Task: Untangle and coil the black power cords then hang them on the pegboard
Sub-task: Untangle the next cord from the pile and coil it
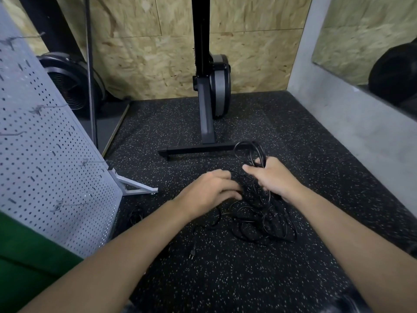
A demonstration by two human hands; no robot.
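Head view. Right hand clamped round a few gathered loops of the black power cords, with the loops standing up just beyond its knuckles. The rest of the tangle lies on the black speckled rubber floor, beneath and nearer than both hands.

Left hand just left of the right, fingers down in the tangle. I cannot tell whether they pinch a strand or only rest there.

Loose two-pin plug nearer than the left hand, well apart. Grey perforated metal pegboard stands far left of it.

Risk, my judgement: raising the right hand now could cinch crossings tighter under the left fingers, and the dragging plug could snag a loop.
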